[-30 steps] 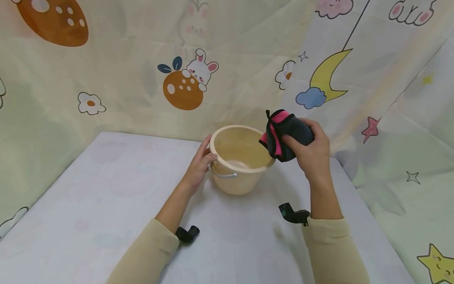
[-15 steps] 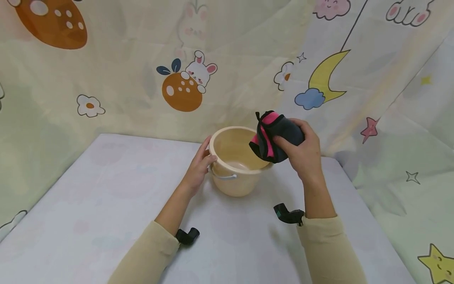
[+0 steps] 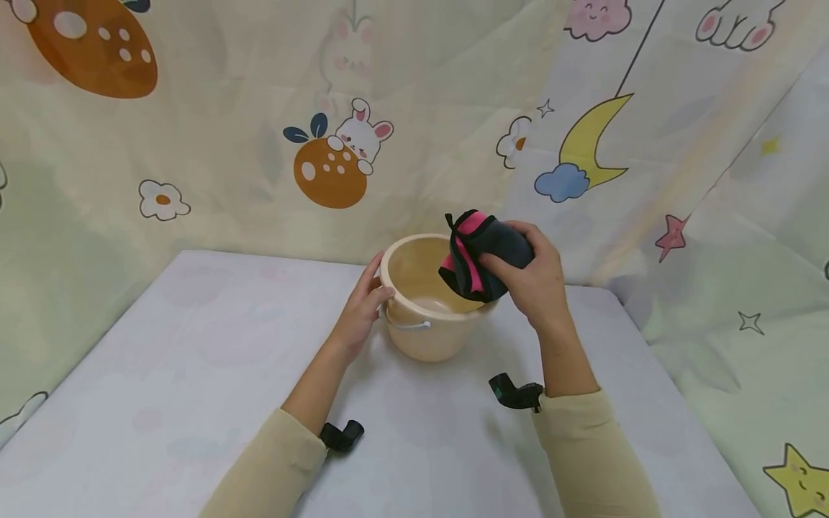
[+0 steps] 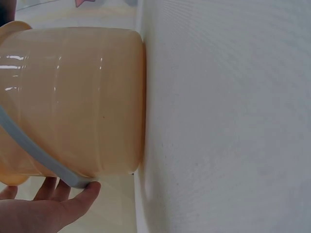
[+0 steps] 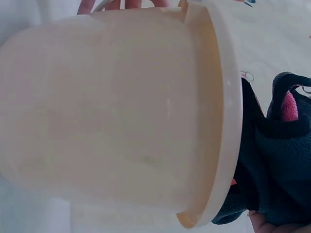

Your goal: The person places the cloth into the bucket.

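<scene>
A cream plastic bucket (image 3: 424, 334) with a pale grey handle (image 4: 39, 153) stands upright on the white table. My left hand (image 3: 359, 313) holds the bucket's left side just under the rim, thumb in front and fingers spread behind. My right hand (image 3: 534, 277) grips a bundled dark grey cloth (image 3: 508, 248) with pink patches, black edging and a small loop. That cloth is over the right part of the bucket's opening, its folded end overlapping the rim in the head view. In the right wrist view the cloth (image 5: 282, 155) shows beyond the rim, with fingertips below it.
A white table (image 3: 214, 374) spreads around the bucket. Behind it hangs a cream fabric wall (image 3: 227, 144) printed with cartoon pictures, close to the table's back edge. Small black wrist cameras (image 3: 514, 392) sit at both cuffs.
My right hand has moved left and slightly down with the cloth, from beside the rim to over the bucket's opening. The left hand and bucket stay in place.
</scene>
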`<state>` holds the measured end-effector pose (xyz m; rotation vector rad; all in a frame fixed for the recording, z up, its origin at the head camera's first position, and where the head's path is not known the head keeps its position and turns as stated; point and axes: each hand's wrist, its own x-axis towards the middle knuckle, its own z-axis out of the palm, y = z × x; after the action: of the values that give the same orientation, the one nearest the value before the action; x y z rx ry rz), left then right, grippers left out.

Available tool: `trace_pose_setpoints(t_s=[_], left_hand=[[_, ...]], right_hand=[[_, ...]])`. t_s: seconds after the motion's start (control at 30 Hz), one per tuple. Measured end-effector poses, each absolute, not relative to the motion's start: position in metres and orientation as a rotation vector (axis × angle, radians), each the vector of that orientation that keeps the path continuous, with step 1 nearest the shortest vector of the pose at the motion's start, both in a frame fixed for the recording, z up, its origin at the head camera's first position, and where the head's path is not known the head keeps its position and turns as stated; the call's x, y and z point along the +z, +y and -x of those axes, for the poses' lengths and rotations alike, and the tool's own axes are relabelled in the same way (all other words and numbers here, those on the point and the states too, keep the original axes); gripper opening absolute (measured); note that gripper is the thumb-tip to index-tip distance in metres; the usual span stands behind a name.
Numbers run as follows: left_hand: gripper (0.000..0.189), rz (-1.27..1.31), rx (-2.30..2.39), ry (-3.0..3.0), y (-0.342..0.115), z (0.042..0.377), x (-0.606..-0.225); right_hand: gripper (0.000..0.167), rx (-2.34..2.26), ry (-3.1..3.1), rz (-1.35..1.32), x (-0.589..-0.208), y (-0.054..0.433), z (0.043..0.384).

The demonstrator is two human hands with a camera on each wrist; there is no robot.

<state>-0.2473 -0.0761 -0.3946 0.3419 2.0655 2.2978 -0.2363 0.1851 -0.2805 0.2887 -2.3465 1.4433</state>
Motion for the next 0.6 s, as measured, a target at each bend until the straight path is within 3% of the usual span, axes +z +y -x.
trace_pose_setpoints(t_s=[0.6], left_hand=[[0.071, -0.342, 2.296, 2.070, -0.076, 0.247, -0.396]], right_hand=[[0.055, 1.442, -2.440, -0.307, -0.293, 0.179, 0.249]])
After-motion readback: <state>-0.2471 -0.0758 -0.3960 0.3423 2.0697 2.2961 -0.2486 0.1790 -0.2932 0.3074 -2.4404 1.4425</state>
